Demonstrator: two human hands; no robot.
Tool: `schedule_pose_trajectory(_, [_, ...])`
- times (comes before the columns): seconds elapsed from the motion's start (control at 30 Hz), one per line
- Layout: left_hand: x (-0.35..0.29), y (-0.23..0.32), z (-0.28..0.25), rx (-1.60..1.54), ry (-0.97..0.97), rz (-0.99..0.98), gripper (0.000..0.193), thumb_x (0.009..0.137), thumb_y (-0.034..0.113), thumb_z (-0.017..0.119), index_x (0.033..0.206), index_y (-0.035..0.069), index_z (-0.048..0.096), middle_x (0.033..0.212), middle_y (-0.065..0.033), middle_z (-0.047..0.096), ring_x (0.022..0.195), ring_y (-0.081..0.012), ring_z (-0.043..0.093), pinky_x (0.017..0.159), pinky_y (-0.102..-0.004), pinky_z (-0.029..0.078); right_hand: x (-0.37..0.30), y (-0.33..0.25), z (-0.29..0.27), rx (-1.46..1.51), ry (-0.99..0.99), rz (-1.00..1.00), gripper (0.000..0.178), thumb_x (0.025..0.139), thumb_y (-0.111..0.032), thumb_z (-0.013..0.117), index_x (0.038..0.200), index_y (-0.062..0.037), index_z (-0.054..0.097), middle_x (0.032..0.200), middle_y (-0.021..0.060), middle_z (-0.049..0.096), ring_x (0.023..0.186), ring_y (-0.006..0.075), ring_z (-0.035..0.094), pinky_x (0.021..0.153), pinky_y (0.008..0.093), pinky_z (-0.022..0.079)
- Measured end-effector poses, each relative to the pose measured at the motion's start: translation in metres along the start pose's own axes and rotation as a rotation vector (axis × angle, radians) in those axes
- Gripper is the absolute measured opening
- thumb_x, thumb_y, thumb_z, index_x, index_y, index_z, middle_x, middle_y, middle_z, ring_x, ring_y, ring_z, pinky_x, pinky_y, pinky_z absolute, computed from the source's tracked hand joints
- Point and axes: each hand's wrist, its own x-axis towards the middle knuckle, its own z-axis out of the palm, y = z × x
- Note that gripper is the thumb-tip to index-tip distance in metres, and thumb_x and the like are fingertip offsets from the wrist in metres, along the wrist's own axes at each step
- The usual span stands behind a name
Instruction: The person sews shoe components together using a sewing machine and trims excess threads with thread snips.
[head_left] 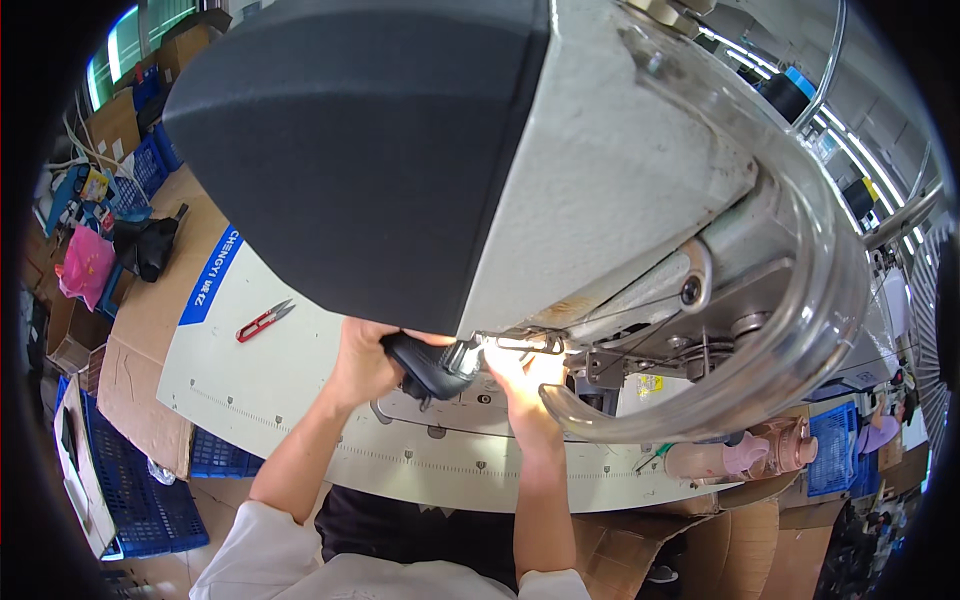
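Note:
A black leather-like piece [436, 374], curved and glossy, is held at the needle area of a large sewing machine [600, 180]. My left hand [366, 362] is closed around its left side, with the fingers partly behind it. My right hand [528, 385] is at the piece's right end, beside the metal parts under the machine head. Its fingers look bent against the piece, but bright lamp light and the machine hide part of them. I cannot make out the exact kind of the piece. The machine's black cover [360, 150] hides what lies behind.
Red-handled thread snips [262, 322] lie on the pale worktable [300, 400], left of my hands. A clear curved guard [830, 300] bulges out at the right. A pink bottle [780, 447] lies at the table's right. Blue crates [140, 490] and a cardboard box [640, 550] stand below.

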Motion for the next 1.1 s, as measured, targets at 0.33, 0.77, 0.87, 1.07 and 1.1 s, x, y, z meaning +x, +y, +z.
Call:
schedule_pose_trajectory(0.33, [-0.013,0.013,0.010,-0.021,0.072,-0.122,0.041,0.059,-0.019,0.055,0.085,0.005,0.075,0.078,-0.0067,0.072,0.071,-0.0136,0.067,0.065,-0.0226,0.050,0.006,-0.009,-0.007,-0.406,-0.129,-0.114,0.007,0.083,-0.006,0.067,0.085,-0.0027,0.062,0.079,-0.0004,0.058,0.075,0.0082,0.052,0.068,0.0245,0.044])
schedule_pose_trajectory(0.77, [-0.007,-0.003,0.008,0.046,0.157,-0.034,0.039,0.057,-0.019,0.057,0.083,0.006,0.071,0.083,-0.0032,0.068,0.078,-0.0182,0.064,0.071,-0.0255,0.048,0.014,0.018,-0.022,0.025,-0.225,-0.035,0.020,0.089,-0.023,0.059,0.101,-0.0062,0.061,0.095,0.0031,0.062,0.087,0.0135,0.057,0.083,0.0295,0.045])
schedule_pose_trajectory(0.87, [-0.008,-0.009,0.010,0.051,0.188,-0.008,0.039,0.058,-0.019,0.056,0.084,0.006,0.069,0.084,-0.0038,0.067,0.078,-0.0196,0.063,0.069,-0.0264,0.048,0.003,0.002,0.003,0.184,-0.106,0.008,0.009,0.084,-0.003,0.066,0.091,-0.0045,0.060,0.087,0.0002,0.059,0.081,0.0092,0.052,0.072,0.0251,0.045])
schedule_pose_trajectory(1.07, [-0.012,0.006,0.018,0.095,0.206,-0.079,0.033,0.056,-0.017,0.055,0.079,0.003,0.067,0.078,-0.0075,0.065,0.074,-0.0205,0.061,0.068,-0.0260,0.045,0.014,0.013,-0.034,-0.526,-0.026,-0.269,0.011,0.084,-0.002,0.066,0.091,-0.0045,0.058,0.086,0.0008,0.058,0.079,0.0104,0.052,0.073,0.0262,0.045])
schedule_pose_trajectory(1.1, [-0.012,0.008,0.020,0.096,0.198,-0.077,0.033,0.056,-0.017,0.055,0.079,0.003,0.067,0.078,-0.0075,0.065,0.074,-0.0205,0.061,0.068,-0.0260,0.045,0.019,0.018,-0.042,-0.512,-0.019,-0.253,0.011,0.084,-0.002,0.066,0.091,-0.0044,0.058,0.085,0.0008,0.058,0.079,0.0105,0.052,0.073,0.0263,0.045])
